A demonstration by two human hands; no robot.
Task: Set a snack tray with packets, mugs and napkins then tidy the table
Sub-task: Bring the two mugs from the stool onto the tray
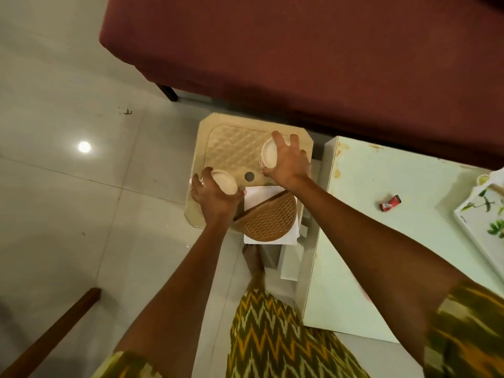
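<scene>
**Left grip (215, 199) and right grip (289, 165) each closing around a mug**

Both grips are clamping from above, fingers curling round the walls of two round mugs with pale, smooth cream insides. The left mug (223, 181) is sitting at the near left edge of a beige plastic stool (234, 148). The right mug (269, 153) is hanging over the far right part of the stool's top. Whether either base is touching the stool, I cannot tell.

The stool top is showing as a square with clipped corners, moulded in a quilted diamond pattern, with a small round hole near its middle. At its near edge a brown half-round napkin holder (268, 218) with a woven lattice texture is standing, and flat white napkins (259, 193) are sticking out from it on both sides.

To the right, a glossy white surface (381, 214) is carrying a small red packet (390, 202). Well apart from it, at the surface's right edge, a white tray (482, 214) printed with green leaves is lying. A maroon upholstered seat (300, 50) is running behind the stool, over shiny pale floor tiles (68, 186).
</scene>
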